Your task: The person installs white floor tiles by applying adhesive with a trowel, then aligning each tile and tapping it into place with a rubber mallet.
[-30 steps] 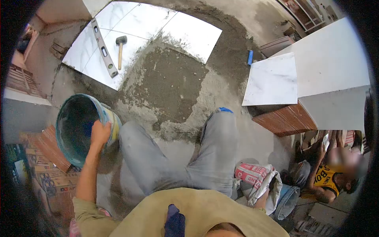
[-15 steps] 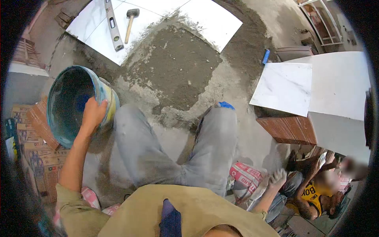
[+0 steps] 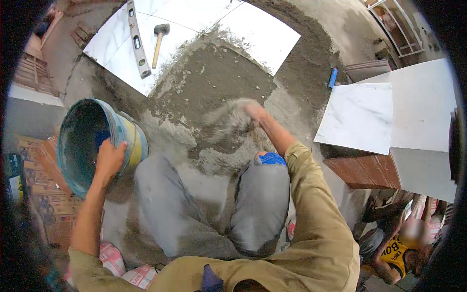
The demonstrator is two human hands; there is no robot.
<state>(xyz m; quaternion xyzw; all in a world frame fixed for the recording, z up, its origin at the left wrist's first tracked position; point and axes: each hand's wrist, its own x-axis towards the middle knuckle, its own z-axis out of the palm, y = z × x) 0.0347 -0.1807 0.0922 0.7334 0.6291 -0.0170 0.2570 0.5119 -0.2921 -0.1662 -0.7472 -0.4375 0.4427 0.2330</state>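
Note:
My left hand (image 3: 110, 158) grips the rim of a tilted bucket (image 3: 136, 141), blue-green with a yellow band, its open mouth turned to the left. Inside, the bucket looks dark with a blue patch. My right hand (image 3: 252, 115) is stretched forward over a bed of grey mortar (image 3: 209, 73) on the floor. Motion smears its fingers, and a blurred grey spray or powder spreads to its left. Whether anything is in that hand cannot be made out. White marbled tiles (image 3: 262, 36) border the mortar at the far side.
A spirit level (image 3: 136, 41) and a rubber mallet (image 3: 159, 44) lie on the laid tiles. At right, a loose marbled tile (image 3: 357, 117) rests by a brown box (image 3: 365, 171), near a blue cylinder (image 3: 332, 78). Another person in a yellow top (image 3: 396, 253) is at lower right.
My right hand has swung from low on my right side to over the mortar, where the grey blur now shows. My left hand and the bucket have shifted slightly down in view.

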